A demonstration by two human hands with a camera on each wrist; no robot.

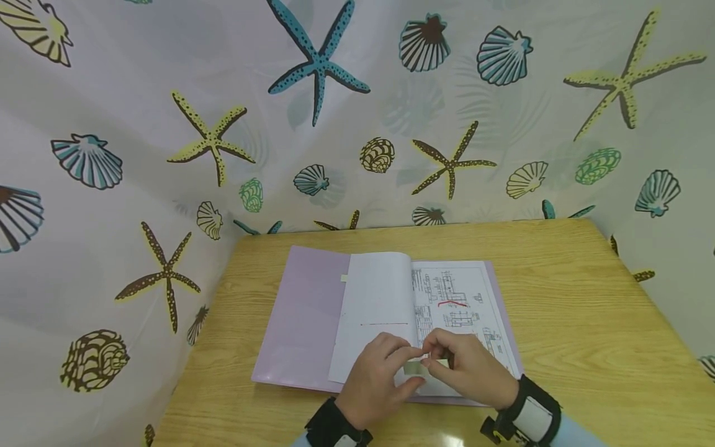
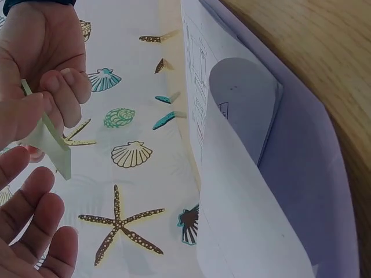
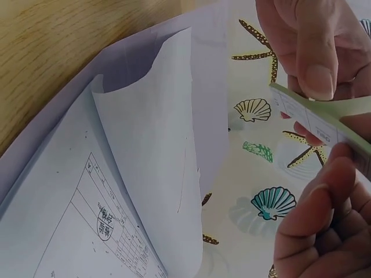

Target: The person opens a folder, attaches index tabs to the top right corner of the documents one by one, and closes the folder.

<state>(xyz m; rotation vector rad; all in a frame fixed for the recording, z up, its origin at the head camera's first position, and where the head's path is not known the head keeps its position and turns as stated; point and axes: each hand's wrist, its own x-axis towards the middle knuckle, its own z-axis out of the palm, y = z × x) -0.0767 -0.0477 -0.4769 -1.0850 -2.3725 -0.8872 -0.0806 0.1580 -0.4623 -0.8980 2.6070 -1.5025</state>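
A thin pale green pad of sticky notes is held up over the lower part of an open folder. In the right wrist view, small print shows along the white side of the pad. My left hand pinches it, thumb laid over its green face, other fingers spread. My right hand grips it with thumb and index finger, the rest curled. The fingertips of both hands meet at the pad's upper edge in the head view and hide part of it.
The lilac folder holds a blank white page curling up on the left and a printed technical drawing with a red mark on the right. It lies on a wooden table. A cloth with shells and starfish hangs behind.
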